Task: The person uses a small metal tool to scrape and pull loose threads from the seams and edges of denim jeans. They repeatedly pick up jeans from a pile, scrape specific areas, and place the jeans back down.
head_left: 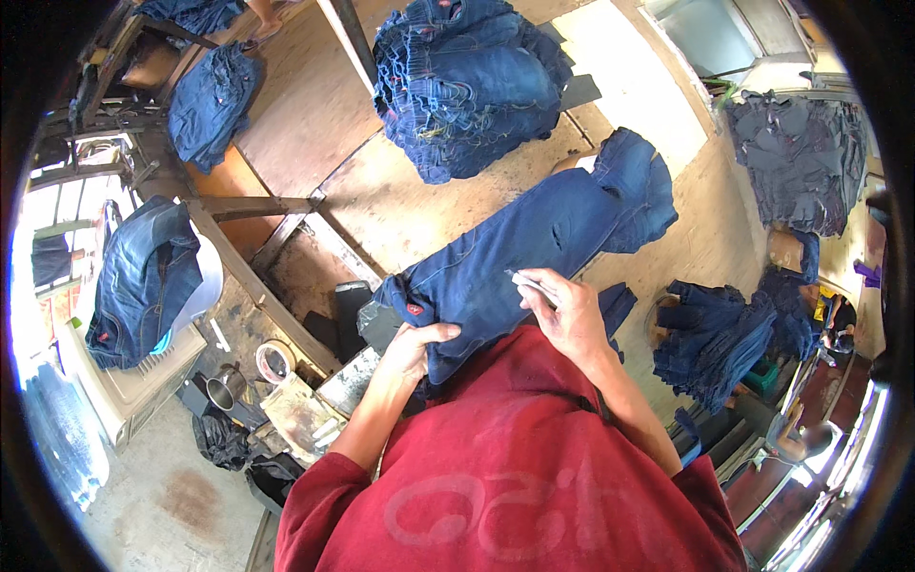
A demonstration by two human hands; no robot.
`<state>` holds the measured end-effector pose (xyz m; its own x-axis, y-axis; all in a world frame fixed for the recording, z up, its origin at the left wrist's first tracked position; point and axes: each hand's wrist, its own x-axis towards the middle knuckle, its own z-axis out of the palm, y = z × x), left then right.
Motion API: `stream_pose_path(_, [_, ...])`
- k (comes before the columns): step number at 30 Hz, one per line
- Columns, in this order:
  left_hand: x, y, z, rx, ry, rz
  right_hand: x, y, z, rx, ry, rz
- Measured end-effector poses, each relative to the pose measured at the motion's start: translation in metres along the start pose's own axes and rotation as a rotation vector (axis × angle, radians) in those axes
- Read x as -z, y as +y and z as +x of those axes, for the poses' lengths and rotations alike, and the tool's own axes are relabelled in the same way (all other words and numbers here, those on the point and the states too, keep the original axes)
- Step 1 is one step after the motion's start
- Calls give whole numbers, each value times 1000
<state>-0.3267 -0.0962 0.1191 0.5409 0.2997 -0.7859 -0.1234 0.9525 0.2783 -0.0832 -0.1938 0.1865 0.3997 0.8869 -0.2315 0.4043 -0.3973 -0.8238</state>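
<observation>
A person in a dark red shirt [515, 448] had a pair of blue jeans [505, 243] stretched out in front of the body. The left hand [412, 351] was closed on the near end, close to a small red patch [414, 309]. Its thumb pressed on top, and most of its fingers were hidden. The right hand [564, 310] pinched a small pale tool [523, 279], with the thumb and fingers tight around it. The tool's tip was right by the cloth, but whether it touched could not be told. The jeans slanted up and to the right, over the wooden boards [419, 224]. A short slit [559, 232] showed in the denim. Past them sat a big heap of blue jeans [467, 95]. A roll of tape [275, 362] lay to the left, near a metal cup [226, 386].
</observation>
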Motion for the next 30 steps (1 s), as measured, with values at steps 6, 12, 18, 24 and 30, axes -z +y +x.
stream_pose_path(6, [8,-2,1,11,-6,-12,4,-1,2,5,13,-14])
stream_pose_path(12, [15,-2,2,-74,-44,-2,4,-5,2,13,23,-25])
stream_pose_path(18, [15,-2,0,-46,-31,4,8,-16,0,13,27,-99])
stream_pose_path(24, [20,7,-4,47,40,171,-14,-41,-6,198,73,-316])
stream_pose_path(30, [22,7,-4,35,8,185,-26,-51,-9,275,62,-571])
